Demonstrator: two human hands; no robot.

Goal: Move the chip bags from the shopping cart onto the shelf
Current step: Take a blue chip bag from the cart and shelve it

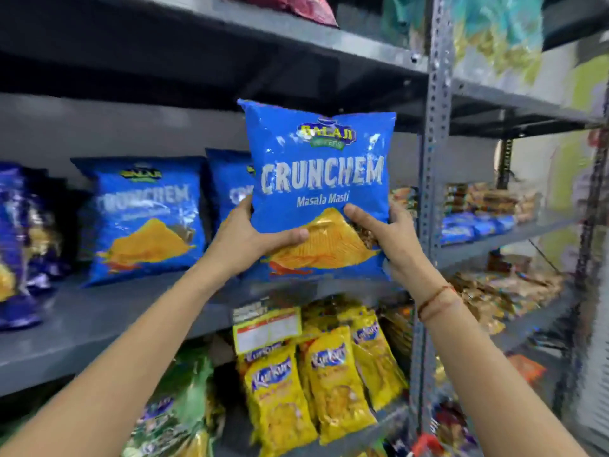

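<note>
- In the centre of the frame, a blue chip bag (318,192) marked "Crunchem Masala Masti" is held upright in front of the grey shelf (108,311)
- The left hand (250,239) grips the bag's lower left edge, with the thumb across the front over the yellow chip picture
- The right hand (385,235) grips the lower right edge, with the thumb on the front; a thin red thread (435,300) goes around this wrist
- Both hands are closed on the bag, one on each side
- On the shelf behind, to the left, a second blue Crunchem bag (145,219) stands upright, and a third one (229,186) is partly hidden behind the held bag
- At the left edge of the frame stand dark blue bags (19,245), blurred
- On the shelf below, in the lower centre, stand yellow Kurkure packs (316,384)
- A grey perforated post (431,159) rises right of the held bag
</note>
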